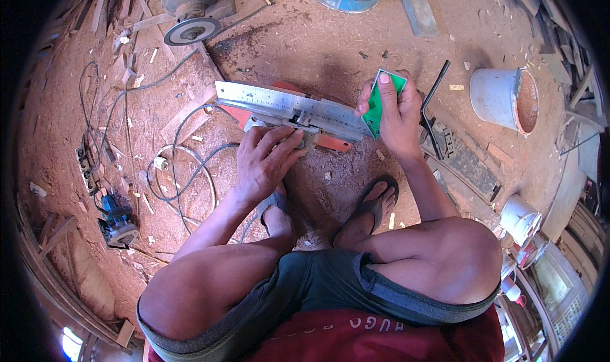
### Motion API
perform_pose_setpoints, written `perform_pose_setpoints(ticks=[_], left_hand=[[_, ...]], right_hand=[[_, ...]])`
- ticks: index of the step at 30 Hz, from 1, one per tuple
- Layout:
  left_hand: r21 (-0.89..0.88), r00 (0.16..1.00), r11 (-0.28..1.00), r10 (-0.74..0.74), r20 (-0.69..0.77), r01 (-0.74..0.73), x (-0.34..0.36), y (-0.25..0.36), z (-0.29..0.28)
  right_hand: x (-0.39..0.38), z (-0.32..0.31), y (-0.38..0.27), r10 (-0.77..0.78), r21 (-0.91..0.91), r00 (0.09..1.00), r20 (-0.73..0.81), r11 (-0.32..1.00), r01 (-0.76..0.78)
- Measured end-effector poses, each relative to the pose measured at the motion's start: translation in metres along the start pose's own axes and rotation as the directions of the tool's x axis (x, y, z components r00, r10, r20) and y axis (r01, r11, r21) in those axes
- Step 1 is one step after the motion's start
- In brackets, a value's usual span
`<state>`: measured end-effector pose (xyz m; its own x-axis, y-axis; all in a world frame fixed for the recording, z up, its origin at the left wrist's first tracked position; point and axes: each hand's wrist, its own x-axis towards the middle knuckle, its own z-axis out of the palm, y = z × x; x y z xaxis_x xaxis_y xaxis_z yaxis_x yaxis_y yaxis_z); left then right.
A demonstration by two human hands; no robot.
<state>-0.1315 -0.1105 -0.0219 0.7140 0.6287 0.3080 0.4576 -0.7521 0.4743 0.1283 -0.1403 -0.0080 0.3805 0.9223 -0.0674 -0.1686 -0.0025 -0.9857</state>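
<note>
Plainly, the right hand grips a green block; just ahead of the left hand, its fingers bent, lies a metal ruler. Whether the left grips anything, I cannot tell.

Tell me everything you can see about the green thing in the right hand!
The green thing is flat, narrow and straight-edged, with a pale upper edge and dark marks near its lower end. It looks smooth, perhaps plastic or card; I can't tell. It's tilted in the grip of the right hand, thumb across its face, lower end beside the metal strip; whether they touch is unclear.
</note>
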Motion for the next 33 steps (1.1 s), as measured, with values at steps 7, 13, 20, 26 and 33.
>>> perform_pose_setpoints(ticks=[7,13,20,26,33], left_hand=[[0.007,1.0,1.0,-0.001,-0.005,0.001,0.001,0.001,0.0],[0.004,1.0,1.0,-0.005,-0.007,0.005,0.001,0.0,0.001],[0.01,0.999,1.0,-0.03,0.02,0.029,0.0,0.002,-0.002],[0.02,1.0,1.0,-0.016,0.017,0.015,0.001,0.002,-0.001],[0.002,1.0,1.0,-0.018,0.025,0.018,-0.001,0.0,-0.001]], right_hand=[[-0.001,-0.001,0.0,0.002,-0.012,1.0,-0.002,1.0,-0.002],[0.001,-0.002,0.001,0.036,0.023,0.999,-0.007,0.999,-0.036],[0.028,-0.016,-0.001,-0.011,0.071,0.997,-0.081,0.997,0.017],[0.035,-0.024,0.023,-0.01,-0.007,0.999,-0.037,1.0,0.01],[0.038,-0.017,0.027,0.012,0.025,1.0,-0.02,1.0,-0.012]])
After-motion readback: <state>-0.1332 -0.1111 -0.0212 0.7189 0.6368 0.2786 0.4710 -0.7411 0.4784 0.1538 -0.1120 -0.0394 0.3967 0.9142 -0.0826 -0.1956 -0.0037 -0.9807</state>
